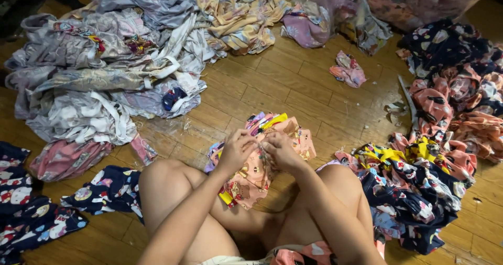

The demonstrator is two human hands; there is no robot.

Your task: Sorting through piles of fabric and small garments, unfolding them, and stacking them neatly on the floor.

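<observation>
I sit on a wooden floor with my knees up. My left hand [237, 148] and my right hand [280, 149] meet just above a pink printed garment [251, 178] with yellow trim. Both hands pinch the cloth near its upper edge, fingers closed, almost touching each other. The garment hangs down between my legs. What lies between the fingertips is too small to make out.
A large heap of grey and lilac clothes [99, 71] fills the back left. Dark blue printed pieces [31, 207] lie at the left. At the right sit piles of pink, navy and yellow garments [424, 181]. A small pink piece [347, 70] lies alone on the floorboards [293, 87].
</observation>
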